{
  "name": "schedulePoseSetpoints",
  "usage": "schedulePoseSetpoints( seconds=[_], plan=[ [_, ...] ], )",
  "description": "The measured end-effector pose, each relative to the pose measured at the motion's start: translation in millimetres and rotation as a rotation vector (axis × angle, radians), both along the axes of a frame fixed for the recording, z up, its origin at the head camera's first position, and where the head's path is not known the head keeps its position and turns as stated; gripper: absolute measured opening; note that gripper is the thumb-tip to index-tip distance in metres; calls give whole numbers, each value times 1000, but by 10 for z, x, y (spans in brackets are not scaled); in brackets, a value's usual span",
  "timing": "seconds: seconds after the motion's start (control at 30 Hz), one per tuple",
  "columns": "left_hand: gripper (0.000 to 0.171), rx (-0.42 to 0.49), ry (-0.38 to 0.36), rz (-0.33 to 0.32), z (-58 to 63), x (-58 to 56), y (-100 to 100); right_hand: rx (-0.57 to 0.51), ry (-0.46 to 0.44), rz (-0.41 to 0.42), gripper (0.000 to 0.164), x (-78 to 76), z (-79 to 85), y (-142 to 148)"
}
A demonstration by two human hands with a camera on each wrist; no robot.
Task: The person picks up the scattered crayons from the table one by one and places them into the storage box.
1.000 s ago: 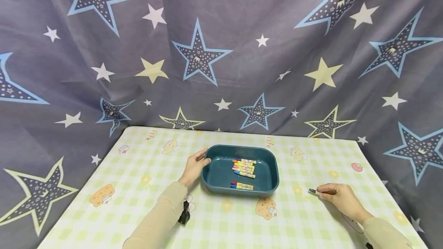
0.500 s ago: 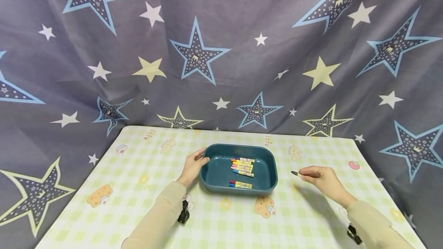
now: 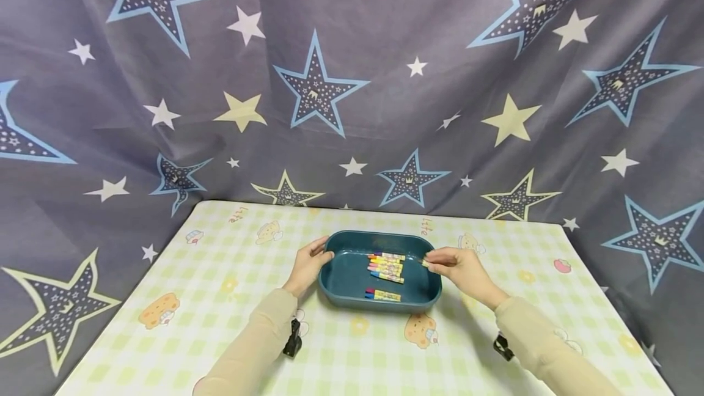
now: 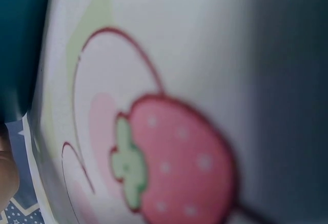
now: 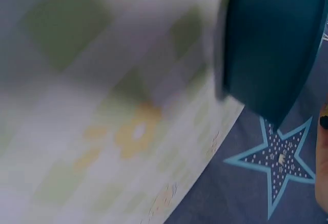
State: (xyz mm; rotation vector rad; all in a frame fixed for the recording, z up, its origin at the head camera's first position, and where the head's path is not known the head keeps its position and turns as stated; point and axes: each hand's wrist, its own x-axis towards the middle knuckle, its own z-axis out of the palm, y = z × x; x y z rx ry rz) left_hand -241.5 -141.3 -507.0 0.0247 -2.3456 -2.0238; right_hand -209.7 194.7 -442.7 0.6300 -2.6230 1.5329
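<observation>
A dark teal tray point(image 3: 352, 304) lies on the table, several crayons point(image 3: 387, 266) with patterned yellow wrappers grouped inside it. Closer to its front wall lie a red and a blue crayon point(image 3: 383, 295), side by side. My left hand point(image 3: 305, 266) grips the tray's left rim, thumb over the edge. Over the right rim, my right hand point(image 3: 461, 271) pinches another crayon point(image 3: 426, 263), mostly covered by the fingers. The right wrist view shows that crayon's black tip point(image 5: 324, 122) beside a finger at the right edge. Only a sliver of my left hand point(image 4: 7, 175) appears in the left wrist view.
A green-and-white checked cloth with cartoon prints point(image 3: 220, 335) covers the table. Behind it hangs a grey star-patterned curtain point(image 3: 385, 115). Black straps with small devices sit on both wrists, the left one point(image 3: 293, 340) near the cloth.
My right hand has come up and leftward from the right side of the table to the tray's right rim, carrying the black-tipped crayon. My left hand stays on the tray.
</observation>
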Motion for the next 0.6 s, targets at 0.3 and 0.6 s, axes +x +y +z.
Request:
schedulePoseSetpoints(
  seconds=[0.3, 0.6],
  plan=[
    [47, 15, -69, 7, 5, -40, 20, 2, -58, 28, 22, -114, -136, -309],
    [48, 11, -54, -1, 24, -11, 26, 0, -84, 20, 22, -170, -286, -593]
  ],
)
